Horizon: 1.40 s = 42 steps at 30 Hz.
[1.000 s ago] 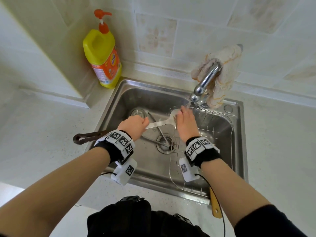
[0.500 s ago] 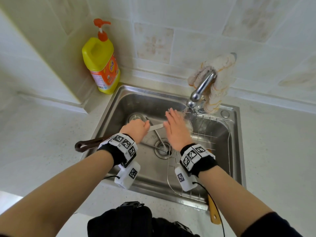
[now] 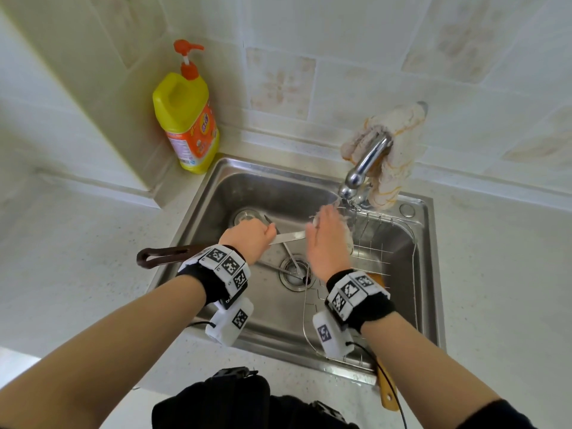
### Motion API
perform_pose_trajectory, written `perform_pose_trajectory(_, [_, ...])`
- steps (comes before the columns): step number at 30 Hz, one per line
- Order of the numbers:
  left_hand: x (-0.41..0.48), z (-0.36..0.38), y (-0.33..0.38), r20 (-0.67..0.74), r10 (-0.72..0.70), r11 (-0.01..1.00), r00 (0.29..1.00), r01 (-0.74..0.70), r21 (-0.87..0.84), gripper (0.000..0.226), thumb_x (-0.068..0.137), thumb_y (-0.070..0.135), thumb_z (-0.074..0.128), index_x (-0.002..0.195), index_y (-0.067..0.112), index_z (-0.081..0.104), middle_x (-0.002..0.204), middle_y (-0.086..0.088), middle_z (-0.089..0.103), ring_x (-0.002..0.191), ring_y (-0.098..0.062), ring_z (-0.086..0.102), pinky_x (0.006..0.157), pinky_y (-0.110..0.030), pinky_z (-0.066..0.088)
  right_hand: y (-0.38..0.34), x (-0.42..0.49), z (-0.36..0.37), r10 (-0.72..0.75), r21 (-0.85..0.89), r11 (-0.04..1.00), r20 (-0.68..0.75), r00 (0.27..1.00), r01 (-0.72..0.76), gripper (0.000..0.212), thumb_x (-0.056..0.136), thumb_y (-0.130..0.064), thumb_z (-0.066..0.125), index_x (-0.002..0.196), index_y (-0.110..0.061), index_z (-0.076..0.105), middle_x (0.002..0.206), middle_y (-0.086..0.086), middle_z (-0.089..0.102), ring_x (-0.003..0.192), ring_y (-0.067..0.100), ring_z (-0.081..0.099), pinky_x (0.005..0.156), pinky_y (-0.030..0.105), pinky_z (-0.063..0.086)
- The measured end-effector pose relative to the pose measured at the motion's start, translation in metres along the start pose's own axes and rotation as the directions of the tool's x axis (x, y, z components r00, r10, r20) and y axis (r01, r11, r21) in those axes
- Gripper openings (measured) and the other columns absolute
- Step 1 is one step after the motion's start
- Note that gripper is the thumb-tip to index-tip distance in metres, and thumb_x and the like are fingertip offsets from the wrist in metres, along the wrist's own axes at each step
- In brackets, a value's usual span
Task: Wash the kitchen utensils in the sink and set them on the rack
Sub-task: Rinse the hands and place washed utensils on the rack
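A long metal utensil with a dark brown handle (image 3: pixel 164 255) lies across the steel sink (image 3: pixel 235 181). My left hand (image 3: pixel 250 239) grips it where the handle meets the shiny shaft (image 3: pixel 288 236). My right hand (image 3: pixel 328 243) lies with straight fingers over the utensil's head under the faucet (image 3: pixel 365 168), hiding most of the head. A wire rack (image 3: pixel 390 243) fills the sink's right half. Thin metal utensils (image 3: pixel 291 258) lie over the drain.
A yellow pump bottle of dish soap (image 3: pixel 188 119) stands at the sink's back left corner. A cloth (image 3: pixel 399 144) hangs over the faucet. A wooden utensil handle (image 3: pixel 387 391) sticks out over the sink's front rim from the rack. Pale countertop lies on both sides.
My right hand has slid over the utensil's head, which showed beside it a second ago. My left hand keeps its grip on the handle.
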<state>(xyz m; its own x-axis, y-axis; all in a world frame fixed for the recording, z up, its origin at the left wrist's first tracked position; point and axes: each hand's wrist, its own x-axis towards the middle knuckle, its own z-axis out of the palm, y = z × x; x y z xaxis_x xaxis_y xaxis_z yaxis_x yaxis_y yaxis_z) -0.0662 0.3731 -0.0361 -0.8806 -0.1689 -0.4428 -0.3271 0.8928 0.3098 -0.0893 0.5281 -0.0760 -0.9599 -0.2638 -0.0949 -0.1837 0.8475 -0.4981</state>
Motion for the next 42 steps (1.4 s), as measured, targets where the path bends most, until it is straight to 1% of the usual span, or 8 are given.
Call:
perform_pose_trajectory(5, [0.001,-0.001,0.001,-0.037,-0.009,0.999,0.999,0.007,-0.042,0.043,0.098,0.036,0.029,0.068,0.012,0.049,0.084,-0.007,0.055,0.077,-0.026,0.050,0.084,-0.038,0.043,0.014,0.015,-0.018,0.054,0.027,0.998,0.032,0.998,-0.055,0.036,0.100,-0.022,0.032,0.132,-0.010,0.041,0.143,0.013,0.038,0.134,0.027,0.034,0.116,0.043,0.024])
perform_pose_trajectory(11, [0.000,-0.002,0.008,-0.044,0.037,0.999,0.998,-0.036,0.021,0.042,0.099,0.035,0.028,0.090,0.009,0.060,0.091,-0.009,0.057,0.079,-0.025,0.049,0.080,-0.037,0.042,0.003,-0.008,-0.008,-0.091,-0.004,0.996,-0.022,0.996,0.091,0.048,0.102,-0.030,0.025,0.146,-0.013,0.024,0.154,-0.003,0.015,0.144,0.017,0.010,0.118,0.030,0.002])
perform_pose_trajectory(16, [-0.003,0.004,0.013,-0.021,0.041,0.999,0.999,-0.041,0.005,0.036,0.101,0.025,0.026,0.111,0.011,0.058,0.107,-0.014,0.060,0.095,-0.030,0.056,0.089,-0.045,0.046,0.026,0.001,-0.021,0.125,-0.127,0.984,0.018,0.992,-0.122,0.044,0.097,-0.017,0.039,0.138,-0.002,0.032,0.147,0.019,0.030,0.138,0.031,0.025,0.116,0.040,0.019])
perform_pose_trajectory(20, [0.001,0.008,0.008,-0.025,0.040,0.999,0.999,-0.041,-0.029,0.040,0.099,0.033,0.028,0.086,0.010,0.058,0.094,-0.012,0.062,0.080,-0.027,0.053,0.080,-0.037,0.043,0.006,-0.013,-0.007,-0.095,-0.021,0.995,-0.030,0.995,0.094,0.047,0.102,-0.030,0.024,0.144,-0.013,0.030,0.152,-0.004,0.022,0.144,0.019,0.013,0.118,0.031,0.005])
perform_pose_trajectory(25, [0.000,0.010,0.005,-0.009,0.060,0.998,0.998,-0.060,-0.030,0.040,0.099,0.031,0.029,0.081,0.008,0.056,0.083,-0.007,0.056,0.079,-0.026,0.052,0.078,-0.037,0.042,0.032,-0.001,-0.016,0.186,-0.056,0.981,0.022,0.982,-0.184,0.041,0.098,-0.022,0.032,0.134,-0.004,0.039,0.142,0.017,0.036,0.136,0.033,0.030,0.115,0.038,0.022])
perform_pose_trajectory(34, [-0.002,0.016,0.010,0.027,0.087,0.995,0.996,-0.088,0.049,0.039,0.099,0.030,0.028,0.102,0.011,0.061,0.086,-0.009,0.062,0.075,-0.025,0.056,0.074,-0.038,0.046,0.030,-0.008,-0.011,0.168,-0.131,0.978,0.054,0.984,-0.160,0.043,0.099,-0.023,0.026,0.136,-0.004,0.038,0.146,0.015,0.035,0.138,0.027,0.026,0.117,0.039,0.018])
perform_pose_trajectory(38, [-0.005,0.017,0.009,-0.010,0.095,0.995,0.995,-0.094,0.023,0.044,0.098,0.035,0.029,0.076,0.009,0.058,0.077,-0.004,0.057,0.071,-0.022,0.052,0.074,-0.032,0.041,0.003,-0.029,0.002,-0.089,-0.095,0.992,-0.007,0.996,0.088,0.048,0.101,-0.031,0.019,0.143,-0.011,0.032,0.151,0.006,0.029,0.143,0.023,0.017,0.119,0.037,0.009])
perform_pose_trajectory(42, [-0.002,0.008,0.010,-0.035,0.083,0.997,0.996,-0.083,0.001,0.039,0.099,0.028,0.031,0.073,0.008,0.052,0.069,-0.003,0.053,0.071,-0.025,0.052,0.076,-0.037,0.046,0.030,-0.004,-0.017,0.107,-0.110,0.988,0.007,0.994,-0.106,0.042,0.099,-0.022,0.032,0.138,-0.006,0.034,0.147,0.015,0.032,0.139,0.027,0.025,0.118,0.040,0.018])
